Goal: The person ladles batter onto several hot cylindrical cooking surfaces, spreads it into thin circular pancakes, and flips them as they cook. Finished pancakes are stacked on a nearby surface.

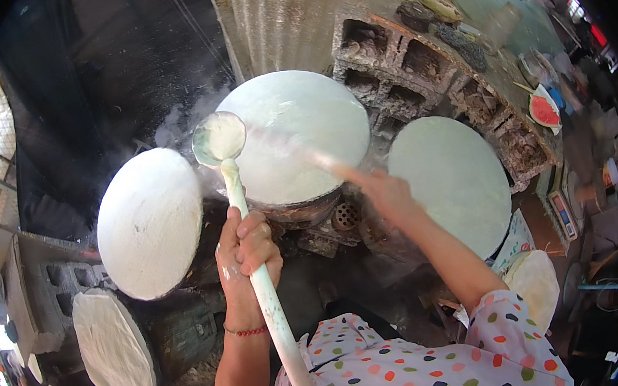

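My left hand [247, 243] is wrapped around the long pale handle of a ladle [218, 137]; its bowl holds white batter and hangs at the left edge of the middle round griddle [302, 131]. That griddle is coated with a wet white layer. Over its lower right part, my right hand [386, 190] grips a blurred, thin pale tool [305, 156] that reaches across the coated surface. A second white-coated round griddle [151, 223] stands at the left, and a third [450, 185] at the right, nearest my right forearm. Steam rises at the middle griddle's left rim.
Concrete blocks [425, 62] curve behind the right griddle. A slice of watermelon [544, 110] lies beyond them. Thin pale round sheets lie at lower left [114, 348] and lower right [536, 287]. A cardboard box [29, 293] stands at the left.
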Action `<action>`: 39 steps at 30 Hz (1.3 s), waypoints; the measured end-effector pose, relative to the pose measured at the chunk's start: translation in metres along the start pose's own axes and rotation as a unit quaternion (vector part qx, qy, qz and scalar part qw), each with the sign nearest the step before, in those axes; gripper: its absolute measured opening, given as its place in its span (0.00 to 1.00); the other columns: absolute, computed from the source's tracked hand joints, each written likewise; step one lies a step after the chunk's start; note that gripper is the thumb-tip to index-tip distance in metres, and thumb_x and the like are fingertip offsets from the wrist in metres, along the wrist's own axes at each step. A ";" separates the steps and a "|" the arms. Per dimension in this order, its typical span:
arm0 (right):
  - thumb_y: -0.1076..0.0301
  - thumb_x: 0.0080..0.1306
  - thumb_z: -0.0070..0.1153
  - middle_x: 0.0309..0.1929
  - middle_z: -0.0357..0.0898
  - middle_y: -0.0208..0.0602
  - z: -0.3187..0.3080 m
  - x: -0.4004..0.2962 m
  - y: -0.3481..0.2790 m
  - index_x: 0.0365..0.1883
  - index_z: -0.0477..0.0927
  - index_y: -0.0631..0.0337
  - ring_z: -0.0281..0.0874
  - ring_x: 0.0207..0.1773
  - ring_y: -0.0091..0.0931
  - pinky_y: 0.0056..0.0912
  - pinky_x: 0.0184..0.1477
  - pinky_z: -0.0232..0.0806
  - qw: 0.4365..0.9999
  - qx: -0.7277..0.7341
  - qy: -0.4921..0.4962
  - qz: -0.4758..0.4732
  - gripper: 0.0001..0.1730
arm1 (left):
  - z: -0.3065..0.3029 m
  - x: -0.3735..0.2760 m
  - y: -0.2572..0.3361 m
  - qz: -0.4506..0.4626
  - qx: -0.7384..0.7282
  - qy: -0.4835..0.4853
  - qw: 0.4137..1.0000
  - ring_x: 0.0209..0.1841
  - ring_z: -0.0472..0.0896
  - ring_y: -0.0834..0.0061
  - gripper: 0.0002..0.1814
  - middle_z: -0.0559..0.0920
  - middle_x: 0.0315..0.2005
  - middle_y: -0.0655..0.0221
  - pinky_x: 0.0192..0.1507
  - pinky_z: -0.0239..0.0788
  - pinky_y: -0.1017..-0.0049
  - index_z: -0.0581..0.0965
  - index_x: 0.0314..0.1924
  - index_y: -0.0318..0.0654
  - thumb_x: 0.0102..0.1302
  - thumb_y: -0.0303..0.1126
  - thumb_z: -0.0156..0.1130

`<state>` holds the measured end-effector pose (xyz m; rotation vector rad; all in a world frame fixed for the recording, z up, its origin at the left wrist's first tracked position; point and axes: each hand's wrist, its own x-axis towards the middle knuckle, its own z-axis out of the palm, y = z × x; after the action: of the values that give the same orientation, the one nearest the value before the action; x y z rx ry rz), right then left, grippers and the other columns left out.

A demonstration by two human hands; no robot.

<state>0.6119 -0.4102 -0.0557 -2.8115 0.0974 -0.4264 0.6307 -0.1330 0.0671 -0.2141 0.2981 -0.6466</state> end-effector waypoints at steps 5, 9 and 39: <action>0.68 0.62 0.54 0.45 0.80 0.48 0.008 0.040 -0.021 0.59 0.75 0.47 0.79 0.47 0.41 0.42 0.48 0.70 0.946 0.219 -0.059 0.232 0.24 | -0.009 -0.064 0.028 0.106 0.066 0.010 0.992 0.14 0.56 0.88 0.13 0.60 0.19 0.77 0.10 0.55 0.87 0.62 0.32 0.41 0.75 0.36 0.46; 0.69 0.64 0.56 0.24 0.77 0.29 0.007 -0.042 -0.121 0.59 0.76 0.54 0.70 0.20 0.22 0.27 0.23 0.64 0.872 0.371 -0.251 0.200 0.23 | -0.023 -0.145 0.069 0.188 0.072 0.001 0.980 0.13 0.57 0.87 0.15 0.61 0.17 0.76 0.11 0.54 0.84 0.63 0.29 0.40 0.75 0.37 0.48; 0.52 0.57 0.60 0.42 0.83 0.45 0.295 0.103 -0.635 0.48 0.81 0.51 0.79 0.48 0.44 0.45 0.49 0.69 0.885 0.152 -0.262 -0.354 0.22 | -0.089 -0.502 0.049 0.888 -0.092 -0.027 0.450 0.15 0.59 0.88 0.12 0.61 0.21 0.75 0.11 0.57 0.86 0.60 0.32 0.38 0.75 0.32 0.44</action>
<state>0.8132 0.2670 -0.1065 -2.4500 -1.0361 0.1859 0.2473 0.2073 0.0730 -0.0263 0.3614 1.5647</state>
